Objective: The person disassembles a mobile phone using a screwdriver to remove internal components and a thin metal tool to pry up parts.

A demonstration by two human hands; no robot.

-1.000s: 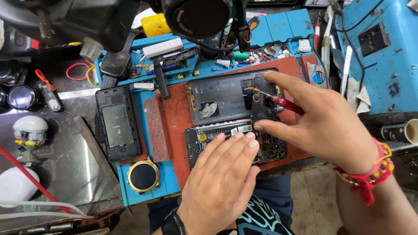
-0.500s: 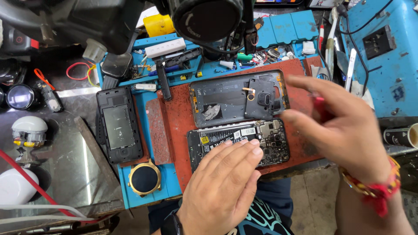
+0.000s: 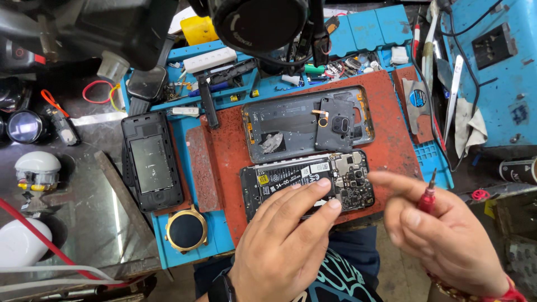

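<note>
Red mat [image 3: 391, 151] on my tabletop carries 2 pieces: an opened phone [image 3: 307, 182] with its circuit board bare, and its back cover [image 3: 307, 123] just above. My left hand [image 3: 285, 240] lies flat, fingers pressed on the phone's lower edge. My right hand [image 3: 447, 240], off the mat's right side, pinches a red screwdriver [image 3: 428, 196], tip upward. I see a round watch [image 3: 186, 230] lower left.

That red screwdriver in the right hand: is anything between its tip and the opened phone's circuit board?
Nothing visible. The red screwdriver sits in the right hand, just right of the opened phone, with only bare red mat between them. The left hand rests on the phone's battery end, clear of the circuit board.
</note>
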